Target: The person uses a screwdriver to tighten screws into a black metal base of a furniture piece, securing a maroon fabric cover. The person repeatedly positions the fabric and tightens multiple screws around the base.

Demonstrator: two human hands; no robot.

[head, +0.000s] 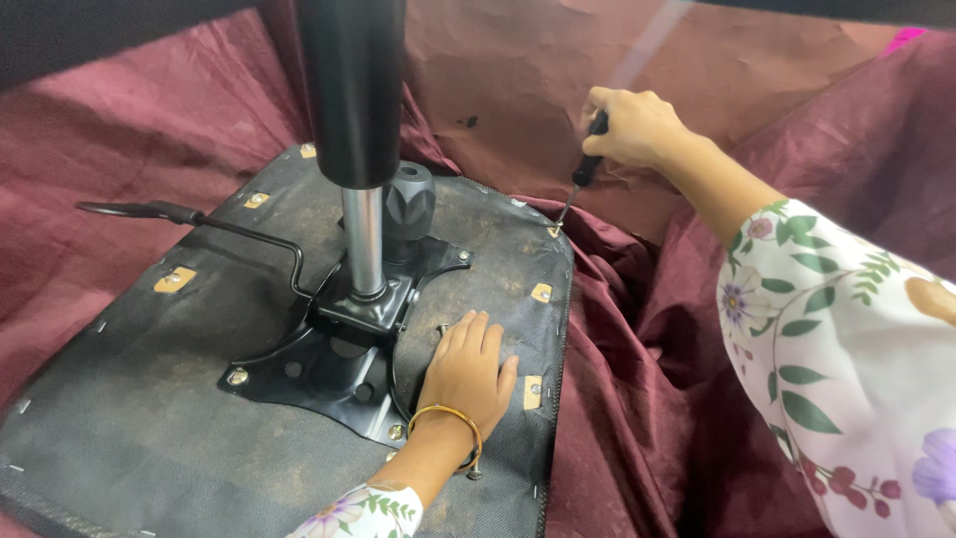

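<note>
Left hand (466, 371) lies open, flat on seat underside (149, 428); right hand (629, 125) grips screwdriver (581, 179), whose tilted tip may slip off the upper-centre edge screw (554, 231).

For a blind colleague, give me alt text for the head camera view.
The right hand sets a screwdriver to the far corner of an upturned chair seat base, while the left hand presses flat beside the black metal mechanism plate. Maroon cloth lies underneath.

Crumpled maroon cloth (119, 130) covers the ground on every side — folds run deep on the right. Behind it lies a creased sheet of brown paper (558, 70), lit softly and evenly.
</note>
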